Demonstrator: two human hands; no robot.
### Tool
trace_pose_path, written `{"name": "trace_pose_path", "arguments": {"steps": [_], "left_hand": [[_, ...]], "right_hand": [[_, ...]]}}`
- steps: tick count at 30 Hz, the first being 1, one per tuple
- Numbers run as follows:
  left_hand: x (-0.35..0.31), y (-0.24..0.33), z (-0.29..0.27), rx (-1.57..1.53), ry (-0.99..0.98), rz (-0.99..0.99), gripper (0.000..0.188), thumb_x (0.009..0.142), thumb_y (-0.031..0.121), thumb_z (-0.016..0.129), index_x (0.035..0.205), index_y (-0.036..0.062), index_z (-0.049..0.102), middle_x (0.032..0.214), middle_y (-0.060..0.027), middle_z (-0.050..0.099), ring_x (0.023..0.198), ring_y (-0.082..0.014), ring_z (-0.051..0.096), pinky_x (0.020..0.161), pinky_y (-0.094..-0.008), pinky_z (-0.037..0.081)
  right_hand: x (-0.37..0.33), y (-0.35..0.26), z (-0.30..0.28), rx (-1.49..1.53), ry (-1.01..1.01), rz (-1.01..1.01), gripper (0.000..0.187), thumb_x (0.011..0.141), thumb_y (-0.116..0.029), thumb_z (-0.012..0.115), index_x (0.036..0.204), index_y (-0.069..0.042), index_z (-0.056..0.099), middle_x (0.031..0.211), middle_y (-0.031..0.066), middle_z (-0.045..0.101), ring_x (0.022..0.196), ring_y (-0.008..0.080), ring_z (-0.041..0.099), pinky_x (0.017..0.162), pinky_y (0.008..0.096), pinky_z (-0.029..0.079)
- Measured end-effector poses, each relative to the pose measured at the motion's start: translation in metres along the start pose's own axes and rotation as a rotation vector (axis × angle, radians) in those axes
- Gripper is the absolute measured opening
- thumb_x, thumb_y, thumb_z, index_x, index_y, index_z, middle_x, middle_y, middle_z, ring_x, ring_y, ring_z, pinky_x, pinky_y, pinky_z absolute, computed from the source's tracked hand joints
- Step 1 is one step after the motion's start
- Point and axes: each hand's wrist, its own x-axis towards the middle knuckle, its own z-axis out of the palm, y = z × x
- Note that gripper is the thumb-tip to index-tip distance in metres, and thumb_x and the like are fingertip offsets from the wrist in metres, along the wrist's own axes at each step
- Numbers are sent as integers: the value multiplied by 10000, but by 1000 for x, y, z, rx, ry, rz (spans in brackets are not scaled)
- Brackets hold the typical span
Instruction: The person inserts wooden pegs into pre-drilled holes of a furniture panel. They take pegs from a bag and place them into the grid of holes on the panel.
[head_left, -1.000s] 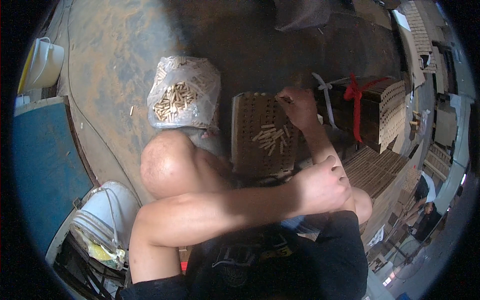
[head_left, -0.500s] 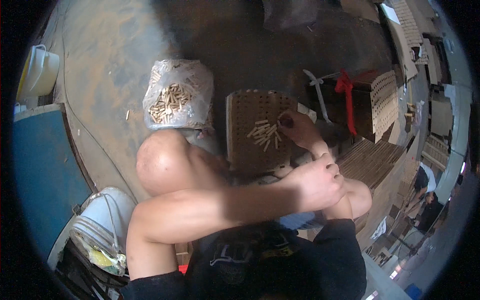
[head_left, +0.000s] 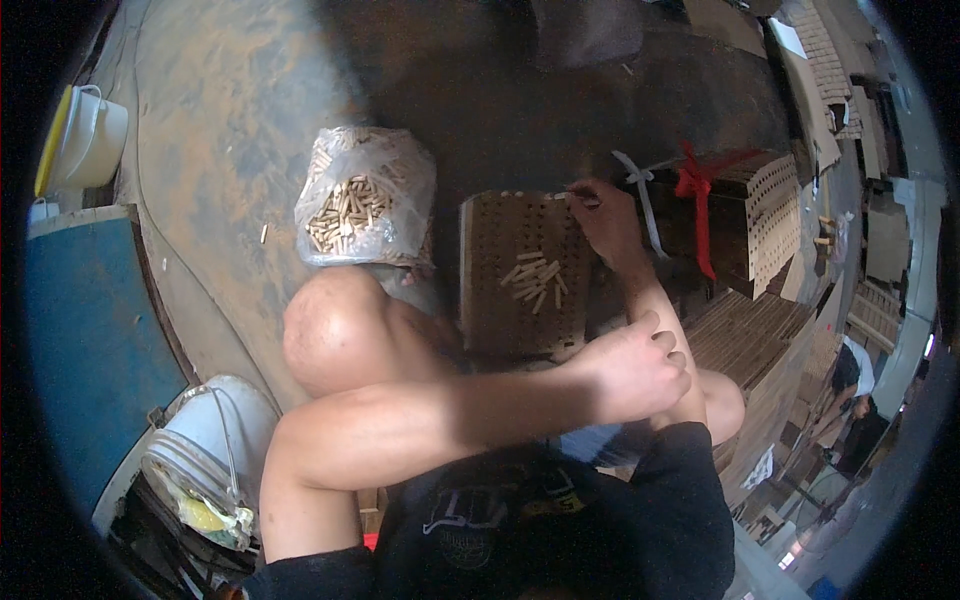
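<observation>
A perforated wooden board (head_left: pixel 487 300), full of rows of small holes, lies in front of my knees. Several loose wooden dowels (head_left: pixel 537 282) are heaped on its middle. At the board's far right corner, my right hand (head_left: pixel 608 220) pinches a small pale wooden dowel (head_left: pixel 560 196) between thumb and finger. A few short dowel ends stand along the far edge near it. My left hand (head_left: pixel 632 368) is curled closed over my right forearm; its palm side is hidden, so what it holds, if anything, does not show.
A clear plastic bag full of dowels (head_left: pixel 350 215) stands left of the board. On the right are stacked perforated boards tied with red ribbon (head_left: pixel 700 190) and a slatted stack (head_left: pixel 745 330). White buckets (head_left: pixel 215 440) stand at left. Another person (head_left: pixel 850 385) bends over at far right.
My right hand has moved away from the dowel heap to the board's far edge, bringing a dowel with it. My left hand stays curled near the right forearm.
</observation>
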Motion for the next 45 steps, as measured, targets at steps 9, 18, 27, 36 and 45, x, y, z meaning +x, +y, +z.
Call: {"name": "trace_pose_path", "arguments": {"steps": [9,18,27,36,45], "left_hand": [[3,2,0,-15,41,4,214,855,250,634,970,90,718,935,-33,694,944,-197,647,848,-362,468],[-5,-7,-8,-116,223,53,219,823,234,637,966,88,717,952,-29,699,962,-197,638,901,-369,434],[0,5,3,62,106,60,218,822,265,606,938,88,661,893,-33,686,941,-205,634,825,-373,467],[-4,0,0,39,46,24,240,809,268,610,950,80,662,912,-51,691,944,-230,645,834,-396,485],[-3,-3,29,-134,146,40,186,828,227,641,936,104,730,930,-8,704,937,-186,634,853,-346,457]], "right_hand": [[16,14,10,-471,-27,-407,201,842,-182,716,999,-58,694,951,160,682,921,358,662,805,444,533],[-32,-40,-11,-182,-62,-225,249,863,-222,700,1065,-77,696,962,139,676,961,346,646,833,450,525],[-54,-45,15,-325,-255,-311,280,875,-225,681,1110,-73,665,1057,156,630,1006,357,628,885,450,516],[-41,-50,17,-254,-218,-323,287,882,-210,657,1120,-49,655,1110,178,639,1028,360,623,910,449,500],[-33,-29,-11,291,20,97,221,927,-168,665,1108,-43,655,904,118,692,786,195,650,731,327,521]]}}
